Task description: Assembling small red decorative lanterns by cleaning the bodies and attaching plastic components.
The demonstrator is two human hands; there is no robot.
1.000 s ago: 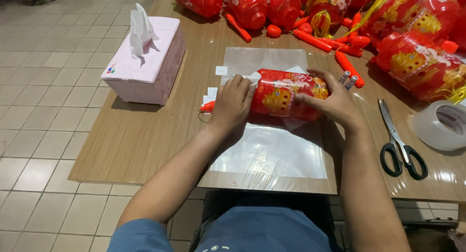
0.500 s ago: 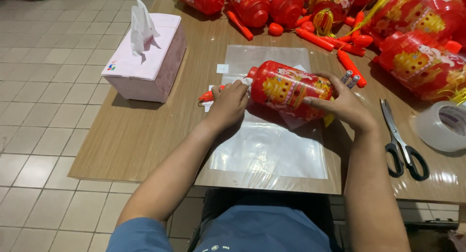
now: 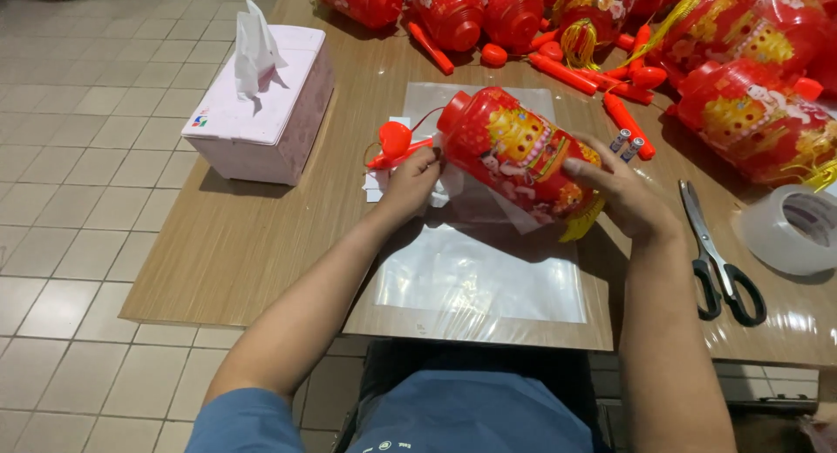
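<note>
- We hold a red plastic lantern (image 3: 514, 152) off the tabletop (image 3: 235, 244), above a stack of clear plastic bags (image 3: 479, 274) that lies flat in front of us.
- The lantern's long axis runs on a slant: its round cap end points up and away to our left, and its yellow-tasselled end (image 3: 582, 219) points down and towards our right.
- Our right hand (image 3: 615, 187) wraps the lower, tasselled end from the right, fingers curled over the printed body and closed on it.
- Our left hand (image 3: 414, 181) sits below and to the left of the cap end, fingers drawn together and pinching what looks like the edge of a clear wrapper and a bit of white paper; we cannot tell exactly which layer it grips.
- A small red handle piece (image 3: 394, 143) on a thin cord juts out just beside the left hand, near the cap end.
- The right hand carries the weight of the lantern; the left hand is the nearer one to its cap end.
- Around us: a pink tissue box (image 3: 270, 113) well to the left, black-handled scissors (image 3: 719, 257) and a roll of clear tape (image 3: 793, 231) to the right, two small batteries (image 3: 626, 143) just beyond the right hand, and a pile of more red lanterns (image 3: 750, 104) and loose red sticks (image 3: 567, 69) at the far side.
</note>
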